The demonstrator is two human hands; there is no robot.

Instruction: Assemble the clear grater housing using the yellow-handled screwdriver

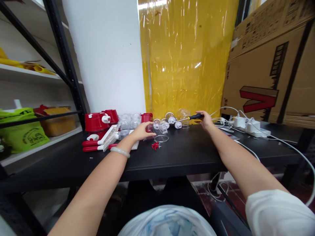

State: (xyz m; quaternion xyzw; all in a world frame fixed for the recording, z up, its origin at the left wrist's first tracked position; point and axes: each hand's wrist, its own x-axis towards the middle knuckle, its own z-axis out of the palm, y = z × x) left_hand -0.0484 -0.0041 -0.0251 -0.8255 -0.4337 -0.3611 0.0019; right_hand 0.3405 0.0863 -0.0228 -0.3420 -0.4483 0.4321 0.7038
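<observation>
My left hand (141, 130) reaches across the black table (187, 154) and closes its fingers on a clear plastic cup part (161, 131). A pale bangle (120, 151) sits on that wrist. My right hand (206, 120) is shut on the black handle of a screwdriver (189, 118), whose metal shaft points left toward the clear part. Several more clear and white round parts (172, 118) lie behind, by the yellow plastic sheet. A small red piece with tiny screws (155, 146) lies on the table just in front of the clear part.
Red and white appliance parts (99, 126) and clear domes (129, 120) crowd the table's left. A white power strip with chargers and cables (248, 126) lies at the right, under a big cardboard box (270, 65). A metal shelf with a green bag (22, 131) stands left.
</observation>
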